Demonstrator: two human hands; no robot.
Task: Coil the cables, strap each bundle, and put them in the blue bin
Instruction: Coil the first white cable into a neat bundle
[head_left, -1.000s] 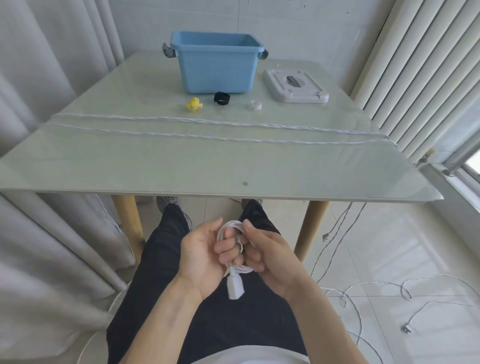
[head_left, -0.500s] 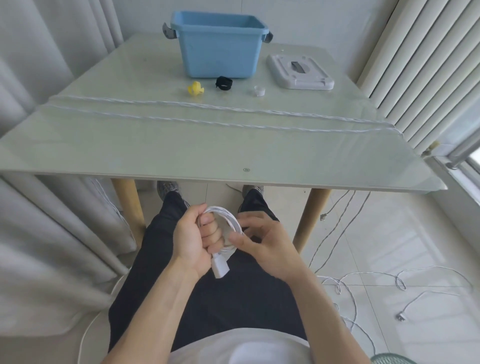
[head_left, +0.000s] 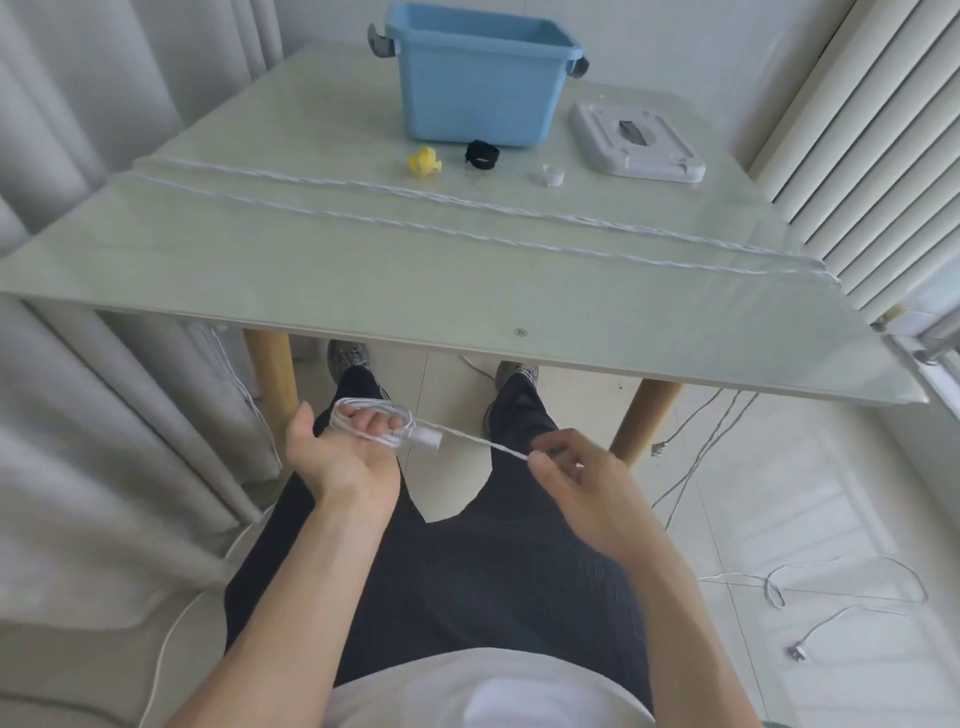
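Note:
Below the table's near edge, my left hand (head_left: 337, 457) lies palm up with a small coil of white cable (head_left: 363, 422) looped round its curled fingers. The cable's white connector (head_left: 428, 439) juts out beside the coil. From there a taut twisted strand (head_left: 488, 444) runs right to my right hand (head_left: 576, 473), which pinches it between thumb and fingers. The blue bin (head_left: 478, 88) stands open at the far side of the table. In front of it lie a yellow strap (head_left: 424, 161), a black strap (head_left: 482, 154) and a white strap (head_left: 552, 175).
Two long twisted white cables (head_left: 467, 208) stretch across the glass table (head_left: 467, 312) and hang off both sides. The bin's white lid (head_left: 636, 137) lies right of the bin. Loose cable and a plug (head_left: 831, 587) trail on the floor at right. Curtains hang at left.
My hands have drawn apart: the right hand slid rightwards along the cable, pulling a strand taut, while the left hand opened palm up with the coil on its fingers. The camera tilted down.

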